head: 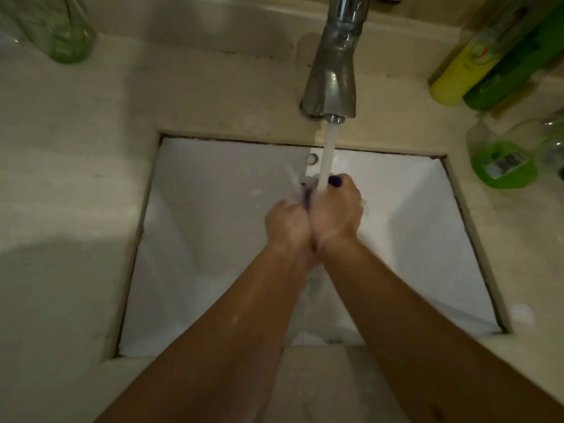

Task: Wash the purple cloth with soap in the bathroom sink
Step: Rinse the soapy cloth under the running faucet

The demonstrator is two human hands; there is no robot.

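My left hand [287,224] and my right hand [337,212] are pressed together over the white square sink [198,239], both curled round the purple cloth [335,180]. Only small dark purple bits of it show, one above my right fist and one between the hands. The metal tap [332,71] runs a white stream of water [328,154] onto the cloth and my hands. My hands and forearms look wet. Most of the cloth is hidden inside my fists.
A beige stone counter [76,178] surrounds the sink. A green glass bottle [58,29] stands at the back left. At the right are a yellow bottle [460,74], a green bottle [512,71] and a clear bottle of green liquid [503,160].
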